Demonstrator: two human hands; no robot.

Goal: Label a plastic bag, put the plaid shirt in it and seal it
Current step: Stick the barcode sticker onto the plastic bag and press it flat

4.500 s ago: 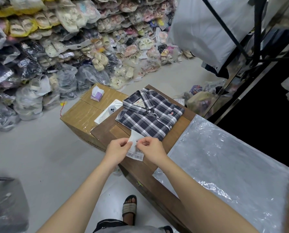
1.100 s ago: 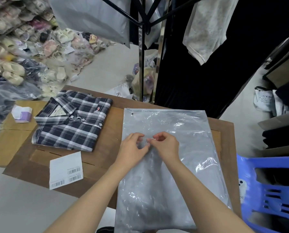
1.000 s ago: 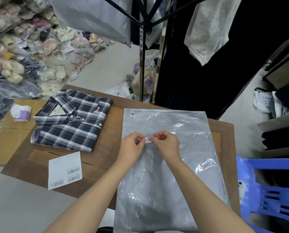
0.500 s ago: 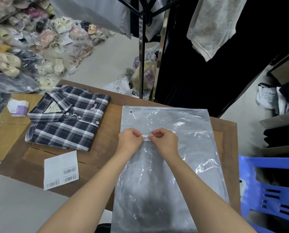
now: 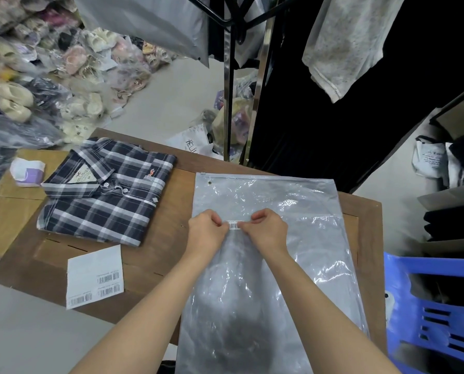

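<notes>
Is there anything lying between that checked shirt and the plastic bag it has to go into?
Nothing visible does. The plaid shirt lies folded to the left of the plastic bag, with only bare wooden table between them. Both hands, left hand and right hand, are holding a barcode sticker over the bag.

Glossy, crinkled plastic bag (image 5: 292,238) on a matt brown wooden desk (image 5: 176,184); soft woven plaid shirt (image 5: 104,201); white paper label sheet (image 5: 94,275).
</notes>
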